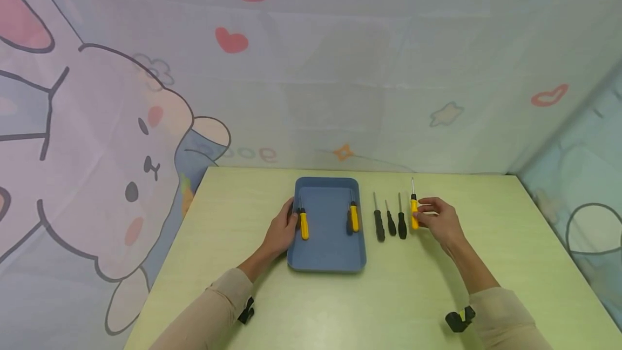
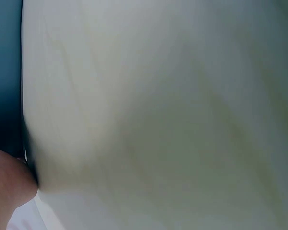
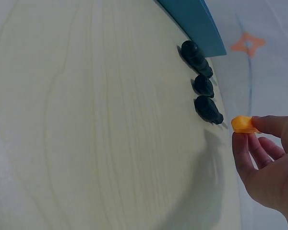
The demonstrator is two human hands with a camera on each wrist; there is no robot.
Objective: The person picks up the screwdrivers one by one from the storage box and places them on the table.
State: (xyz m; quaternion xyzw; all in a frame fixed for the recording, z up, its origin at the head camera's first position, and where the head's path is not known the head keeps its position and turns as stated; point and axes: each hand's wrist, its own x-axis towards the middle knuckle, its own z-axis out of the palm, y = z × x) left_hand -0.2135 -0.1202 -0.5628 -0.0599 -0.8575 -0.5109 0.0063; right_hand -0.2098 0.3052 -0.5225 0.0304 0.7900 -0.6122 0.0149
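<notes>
My left hand grips the left rim of a blue-grey tray, the thumb over the edge. Inside it lie one yellow-handled screwdriver near that thumb and another yellow-handled screwdriver along the right wall, a dark shape beside it. Between thumb and fingertips, my right hand pinches a third yellow-handled screwdriver, its shaft pointing away from me. In the right wrist view its yellow handle end shows above the table. The left wrist view catches only a bit of hand against the tray's side.
Three black-handled screwdrivers, a long one, a short one and another, lie in a row between the tray and my right hand. A printed cloth hangs behind the pale table and along its sides.
</notes>
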